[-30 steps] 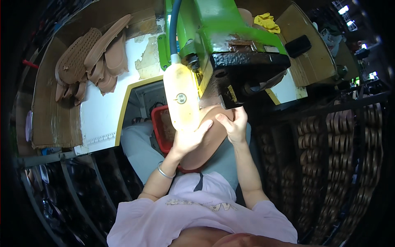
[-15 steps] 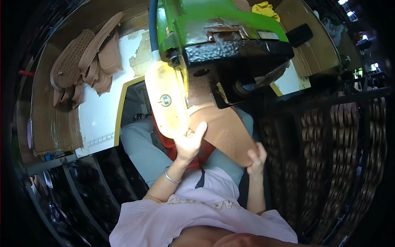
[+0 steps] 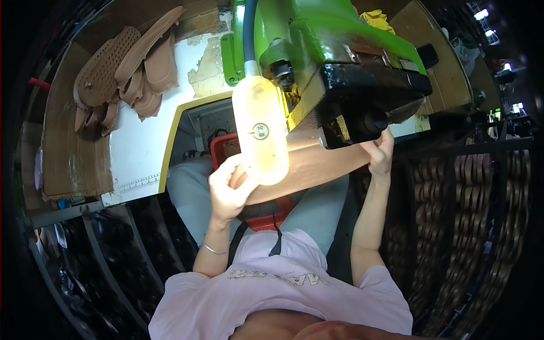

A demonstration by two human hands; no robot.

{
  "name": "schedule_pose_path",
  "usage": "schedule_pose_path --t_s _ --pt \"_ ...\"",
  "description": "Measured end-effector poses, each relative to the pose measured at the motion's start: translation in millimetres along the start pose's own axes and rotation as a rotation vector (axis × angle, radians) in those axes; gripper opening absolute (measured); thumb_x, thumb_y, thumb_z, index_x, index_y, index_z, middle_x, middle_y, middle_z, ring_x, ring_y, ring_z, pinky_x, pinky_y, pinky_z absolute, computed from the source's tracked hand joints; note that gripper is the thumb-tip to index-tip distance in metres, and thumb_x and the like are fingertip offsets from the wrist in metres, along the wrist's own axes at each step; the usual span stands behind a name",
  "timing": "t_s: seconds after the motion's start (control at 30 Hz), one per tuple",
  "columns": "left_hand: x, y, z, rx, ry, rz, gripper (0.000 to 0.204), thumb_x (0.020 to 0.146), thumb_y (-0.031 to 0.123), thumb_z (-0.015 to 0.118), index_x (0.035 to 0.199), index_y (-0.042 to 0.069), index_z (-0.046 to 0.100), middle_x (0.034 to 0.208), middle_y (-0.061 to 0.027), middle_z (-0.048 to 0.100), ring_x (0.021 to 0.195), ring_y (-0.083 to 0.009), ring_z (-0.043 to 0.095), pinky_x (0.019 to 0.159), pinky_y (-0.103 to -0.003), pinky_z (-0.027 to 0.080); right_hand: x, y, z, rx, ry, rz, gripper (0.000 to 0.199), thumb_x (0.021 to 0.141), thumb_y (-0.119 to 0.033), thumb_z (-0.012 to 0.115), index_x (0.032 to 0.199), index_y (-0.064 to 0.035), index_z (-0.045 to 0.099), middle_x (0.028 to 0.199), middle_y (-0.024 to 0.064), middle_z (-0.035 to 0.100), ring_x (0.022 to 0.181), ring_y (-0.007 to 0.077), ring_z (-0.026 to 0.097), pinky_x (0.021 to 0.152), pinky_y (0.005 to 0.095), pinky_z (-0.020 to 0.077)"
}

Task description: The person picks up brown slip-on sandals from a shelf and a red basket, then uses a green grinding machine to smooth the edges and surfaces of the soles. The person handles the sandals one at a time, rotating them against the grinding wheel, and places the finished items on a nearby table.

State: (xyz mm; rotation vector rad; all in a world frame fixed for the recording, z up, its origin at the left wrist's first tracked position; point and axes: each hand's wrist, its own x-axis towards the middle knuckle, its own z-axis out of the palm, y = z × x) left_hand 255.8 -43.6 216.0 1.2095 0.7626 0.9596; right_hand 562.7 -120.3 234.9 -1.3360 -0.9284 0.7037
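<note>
A smooth tan slipper (image 3: 314,169) stretches sideways across my lap, under the head of a green and black machine (image 3: 354,48). My left hand (image 3: 229,190) pinches its left end between thumb and fingers, beside a glowing oval lamp (image 3: 260,153) that covers part of it. My right hand (image 3: 381,154) grips the right end, close below the machine's black head. The slipper's upper edge is hidden behind the lamp and the machine, so I cannot tell whether it touches the machine.
Several tan slippers (image 3: 107,73) lie at the left in a cardboard box (image 3: 62,164) on the white table (image 3: 133,147). A yellow cloth (image 3: 377,20) sits behind the machine. Racks packed with brown soles (image 3: 473,198) stand at the right. A red basin (image 3: 266,222) shows between my legs.
The slipper has turned from a downward slant to nearly level. My right hand has risen toward the machine head; my left hand has shifted left. The view has shifted slightly.
</note>
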Motion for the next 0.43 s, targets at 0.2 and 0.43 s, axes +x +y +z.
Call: schedule_pose_path --t_s 0.2,0.43 --pt "-14 -4 -60 -0.072 0.020 0.011 0.038 0.076 0.001 0.068 0.111 -0.007 0.057 0.102 -0.0116 0.065 0.093 -0.0150 0.061 0.085 -0.027 0.047 -5 1 41 -0.062 -0.229 0.040 0.044 0.079 -0.017 0.073 0.112 0.0025 0.054 0.105 0.0086 0.060 0.099 0.0140 0.055 0.088 0.0277 0.0433" --pt "-46 -38 -118 -0.172 0.028 -0.059 0.036 0.076 0.009 0.071 0.106 -0.001 0.053 0.100 -0.0124 0.062 0.095 -0.0172 0.057 0.089 -0.030 0.042 -20 -2 86 -0.086 -0.219 -0.041 0.059 0.071 -0.013 0.078 0.121 0.0025 0.050 0.112 0.0122 0.059 0.104 0.0226 0.056 0.092 0.0326 0.0426"
